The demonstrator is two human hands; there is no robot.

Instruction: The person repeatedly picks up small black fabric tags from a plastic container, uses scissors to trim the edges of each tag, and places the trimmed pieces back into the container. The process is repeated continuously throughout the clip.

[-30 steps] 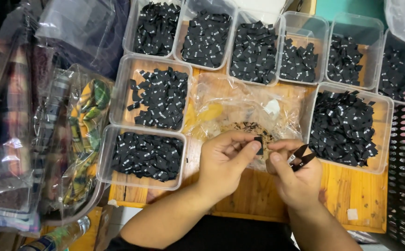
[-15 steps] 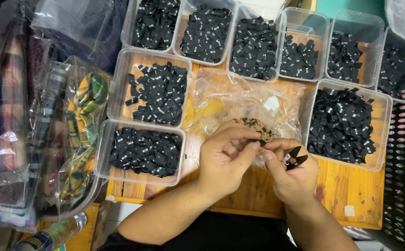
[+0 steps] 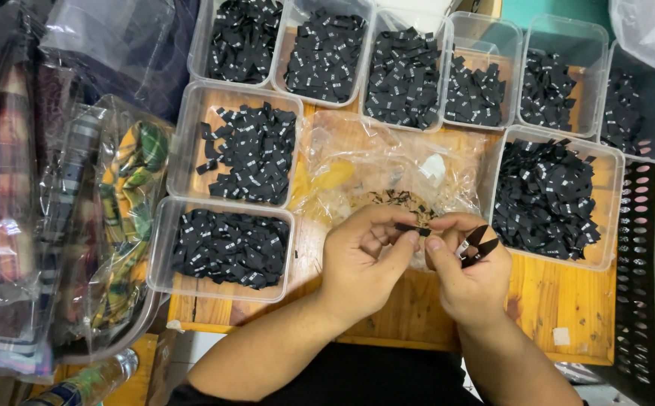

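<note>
A light wooden tabletop fills the middle of the view, crowded with clear rectangular plastic tubs heaped with small black woven labels: a row of tubs along the far edge, two more tubs stacked down the left side, and one large tub at the right. Between them lies a crumpled clear plastic bag with a small loose pile of labels at its near end. Bagged, folded fabrics in clear wrapping press against the table's left edge, and a dark perforated plastic crate stands against the right edge. The only bare wood is the strip along the near edge, most of it to the right of the hands. There the left hand and right hand meet, fingertips touching, over the bag's near end. Together they pinch one small black fabric label, a short flat strip, held between thumb and forefinger of each hand. The right hand's other fingers curl around a pair of small black thread snips, blades pointing up and right.
</note>
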